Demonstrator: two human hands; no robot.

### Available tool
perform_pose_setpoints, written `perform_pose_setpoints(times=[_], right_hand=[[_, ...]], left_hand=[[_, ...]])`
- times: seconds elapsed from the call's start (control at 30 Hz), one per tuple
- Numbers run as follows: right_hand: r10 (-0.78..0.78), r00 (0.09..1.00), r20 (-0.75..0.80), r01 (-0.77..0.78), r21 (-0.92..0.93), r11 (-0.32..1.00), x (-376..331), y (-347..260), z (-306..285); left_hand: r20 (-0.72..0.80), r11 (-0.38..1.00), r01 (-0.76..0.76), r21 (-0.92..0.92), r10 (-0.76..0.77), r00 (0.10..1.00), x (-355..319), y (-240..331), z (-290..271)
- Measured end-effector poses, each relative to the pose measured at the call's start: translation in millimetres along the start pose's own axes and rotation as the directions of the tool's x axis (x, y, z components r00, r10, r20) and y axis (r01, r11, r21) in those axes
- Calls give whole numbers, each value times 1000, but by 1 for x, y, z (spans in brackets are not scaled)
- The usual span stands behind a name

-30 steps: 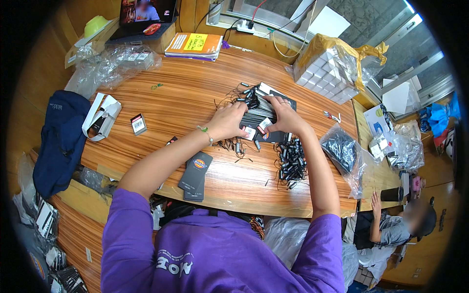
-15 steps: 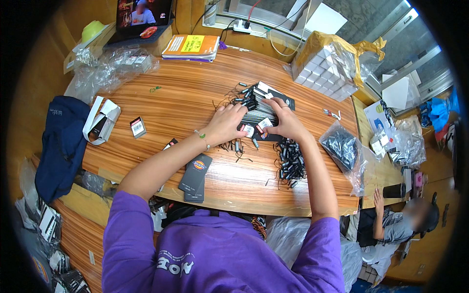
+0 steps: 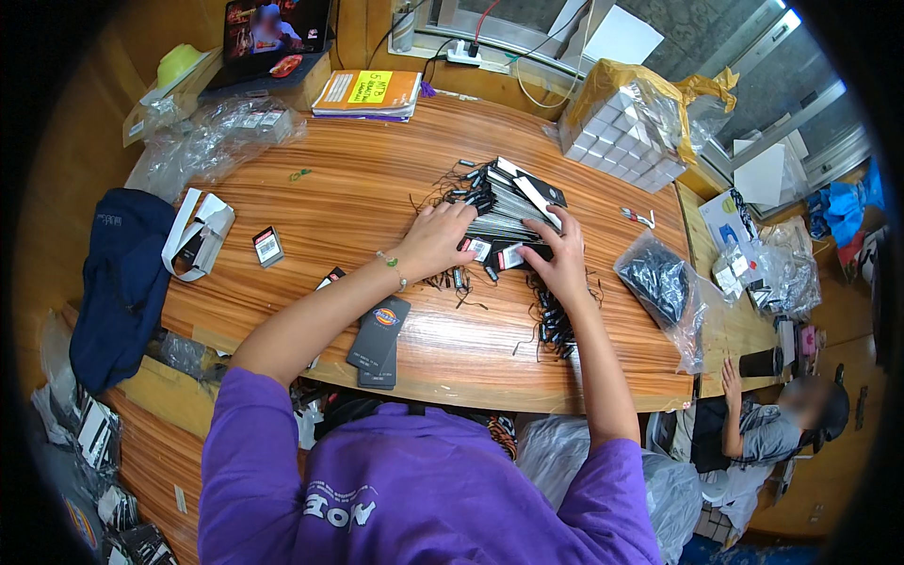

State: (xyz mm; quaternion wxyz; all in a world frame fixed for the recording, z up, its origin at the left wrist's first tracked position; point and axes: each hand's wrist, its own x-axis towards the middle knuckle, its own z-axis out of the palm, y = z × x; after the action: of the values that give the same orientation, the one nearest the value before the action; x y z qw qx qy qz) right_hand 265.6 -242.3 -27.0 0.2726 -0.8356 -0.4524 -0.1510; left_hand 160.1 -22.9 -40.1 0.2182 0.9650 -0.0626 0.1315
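Observation:
A fanned row of black hang tags with pale edges and black strings lies on the wooden table in front of me. My left hand grips its left side, fingers bent over the string ends and thumb beside a small red-and-white label. At the right end my right hand is curled round the tags, thumb near a second small label. One white strip stands apart from the row by the right fingertips. Below, a heap of black strings with small grey ends is partly hidden by my right forearm.
Dark cards lie near the front edge. A clear bag of black strings is at right, a wrapped block of white boxes behind. Notebooks, an open white box and a navy pouch are leftward. A co-worker sits at right.
My right hand has shifted right and slightly toward me, its fingers spreading. The white strip at the right end now leans away from the row. My left hand has barely moved.

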Motion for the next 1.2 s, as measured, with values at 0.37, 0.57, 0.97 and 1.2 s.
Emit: perform_pose_setpoints(times=[0.37, 0.57, 0.97, 1.2], right_hand=[[-211, 971, 116, 227, -151, 962, -11, -35, -16], [-122, 982, 145, 149, -198, 969, -6, -44, 0], [-128, 992, 20, 129, -85, 988, 7, -46, 20], [-118, 989, 88, 121, -28, 992, 11, -46, 25]], left_hand=[[-65, 1000, -24, 16, 25, 998, -2, -4, 5], [-86, 1000, -26, 12, 27, 996, -6, -2, 5], [-97, 1000, -16, -3, 16, 995, -9, -2, 3], [-348, 1000, 5, 8, -2, 937, -13, -1, -3]])
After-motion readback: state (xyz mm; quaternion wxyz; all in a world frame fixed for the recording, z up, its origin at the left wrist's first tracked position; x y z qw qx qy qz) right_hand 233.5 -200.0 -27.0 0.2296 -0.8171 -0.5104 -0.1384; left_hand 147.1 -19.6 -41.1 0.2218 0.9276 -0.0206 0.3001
